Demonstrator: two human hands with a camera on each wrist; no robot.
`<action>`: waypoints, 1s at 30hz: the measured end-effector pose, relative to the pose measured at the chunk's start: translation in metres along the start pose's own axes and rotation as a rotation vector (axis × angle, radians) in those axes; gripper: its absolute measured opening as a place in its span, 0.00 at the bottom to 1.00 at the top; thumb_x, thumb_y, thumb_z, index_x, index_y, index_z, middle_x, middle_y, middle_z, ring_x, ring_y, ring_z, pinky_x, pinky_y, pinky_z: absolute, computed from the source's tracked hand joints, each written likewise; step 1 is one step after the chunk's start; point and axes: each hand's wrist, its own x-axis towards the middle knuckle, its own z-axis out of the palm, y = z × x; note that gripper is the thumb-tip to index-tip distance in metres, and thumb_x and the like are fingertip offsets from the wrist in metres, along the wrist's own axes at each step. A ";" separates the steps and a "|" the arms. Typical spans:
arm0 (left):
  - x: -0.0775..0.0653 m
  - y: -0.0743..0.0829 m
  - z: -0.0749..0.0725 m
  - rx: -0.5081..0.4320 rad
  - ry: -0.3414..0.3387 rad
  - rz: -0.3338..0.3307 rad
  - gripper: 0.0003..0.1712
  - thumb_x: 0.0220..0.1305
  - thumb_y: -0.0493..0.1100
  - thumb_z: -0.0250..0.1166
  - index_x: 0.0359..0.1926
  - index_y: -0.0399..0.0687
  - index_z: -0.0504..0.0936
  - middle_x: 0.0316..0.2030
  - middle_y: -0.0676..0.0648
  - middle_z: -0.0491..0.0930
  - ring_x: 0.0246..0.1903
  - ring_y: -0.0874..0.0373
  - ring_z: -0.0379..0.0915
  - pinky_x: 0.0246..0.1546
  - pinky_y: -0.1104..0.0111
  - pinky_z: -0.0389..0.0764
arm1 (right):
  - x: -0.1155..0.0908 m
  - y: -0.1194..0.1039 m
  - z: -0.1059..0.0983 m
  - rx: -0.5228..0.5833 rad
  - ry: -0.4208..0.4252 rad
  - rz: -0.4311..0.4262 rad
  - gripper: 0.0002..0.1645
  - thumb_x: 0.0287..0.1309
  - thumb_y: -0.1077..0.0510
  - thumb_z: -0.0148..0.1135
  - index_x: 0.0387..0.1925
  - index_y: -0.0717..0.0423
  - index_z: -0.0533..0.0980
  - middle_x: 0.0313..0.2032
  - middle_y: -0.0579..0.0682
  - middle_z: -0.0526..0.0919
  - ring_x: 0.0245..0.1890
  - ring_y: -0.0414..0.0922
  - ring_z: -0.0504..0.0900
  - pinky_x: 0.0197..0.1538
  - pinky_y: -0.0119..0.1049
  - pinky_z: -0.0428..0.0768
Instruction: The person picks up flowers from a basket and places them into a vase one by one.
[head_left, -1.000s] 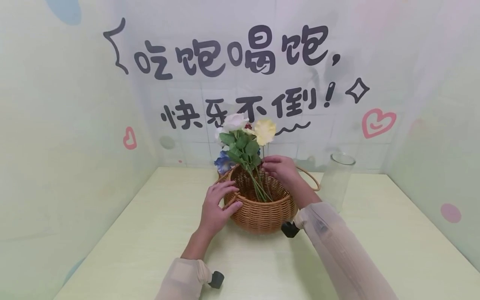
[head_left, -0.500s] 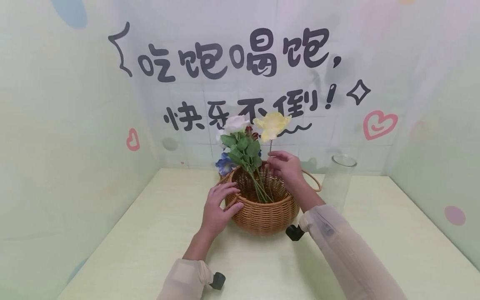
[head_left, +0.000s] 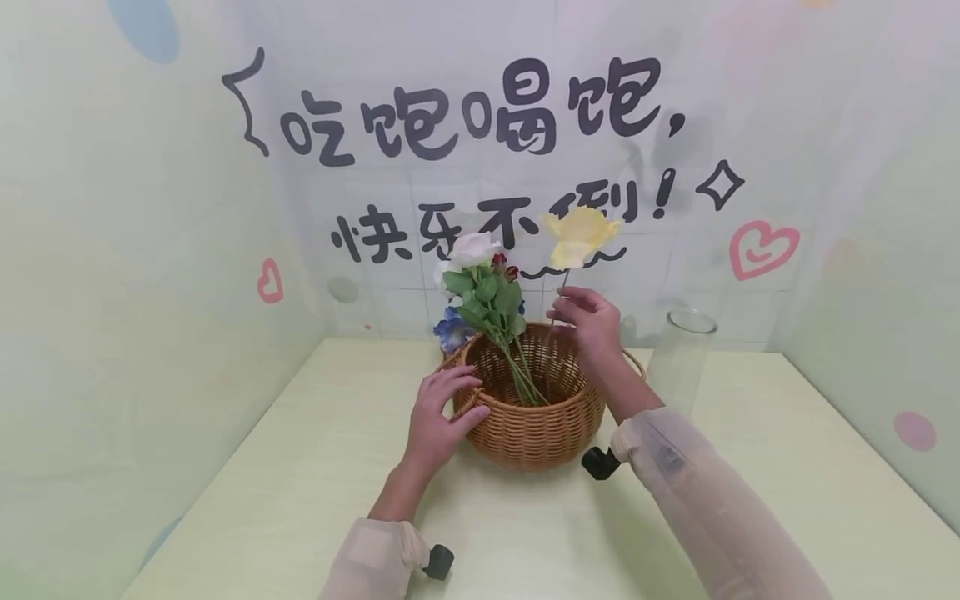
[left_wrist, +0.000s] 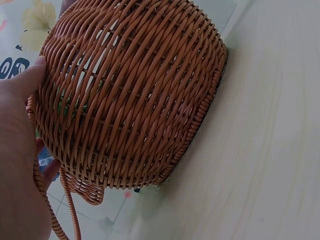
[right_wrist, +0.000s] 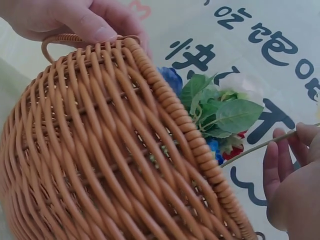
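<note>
Right hand (head_left: 596,333) fingers clamped on yellow flower (head_left: 579,237) by its stem, bloom right of frame centre, left hand (head_left: 437,417) fingers gripping basket (head_left: 528,437) rim, so looks like single-stem handling; next move probably needs basket steady, flower clear of bouquet (head_left: 487,292).

Ribbed wicker, matt cloth and clear glass
The basket (head_left: 532,437) looks like rough, woven cane with a faint sheen; the yellow flower (head_left: 581,235) seems matt fabric, the leaves (right_wrist: 240,115) smoother. The cylinder (head_left: 681,367) is glossy, see-through glass, the sleeve (head_left: 723,496) thin cloth, the tabletop (head_left: 277,467) smooth and wood-like.
</note>
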 end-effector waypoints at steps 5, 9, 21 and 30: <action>0.000 0.001 -0.001 0.004 -0.006 -0.001 0.20 0.54 0.46 0.74 0.49 0.51 0.83 0.58 0.52 0.77 0.61 0.49 0.63 0.62 0.46 0.58 | 0.000 -0.010 -0.004 -0.009 0.022 -0.034 0.10 0.63 0.67 0.61 0.46 0.63 0.78 0.32 0.49 0.83 0.31 0.43 0.85 0.34 0.36 0.82; 0.000 0.000 -0.001 0.003 -0.006 0.003 0.20 0.55 0.46 0.74 0.49 0.51 0.83 0.58 0.50 0.77 0.61 0.49 0.63 0.63 0.46 0.57 | 0.000 -0.019 -0.008 0.014 0.039 -0.063 0.09 0.62 0.67 0.62 0.44 0.62 0.78 0.31 0.48 0.83 0.31 0.43 0.85 0.35 0.35 0.82; -0.001 -0.002 0.001 0.003 -0.010 0.005 0.20 0.55 0.47 0.74 0.50 0.53 0.83 0.59 0.54 0.76 0.62 0.50 0.63 0.62 0.46 0.58 | 0.008 -0.037 -0.029 0.149 0.107 -0.112 0.09 0.59 0.71 0.63 0.42 0.63 0.78 0.28 0.50 0.83 0.28 0.45 0.86 0.36 0.39 0.83; 0.000 -0.002 0.000 -0.004 -0.004 0.007 0.20 0.55 0.47 0.74 0.50 0.52 0.83 0.59 0.54 0.76 0.61 0.50 0.63 0.62 0.46 0.59 | 0.013 -0.060 -0.044 0.221 0.172 -0.170 0.09 0.56 0.72 0.66 0.40 0.64 0.79 0.28 0.52 0.83 0.28 0.46 0.86 0.35 0.40 0.83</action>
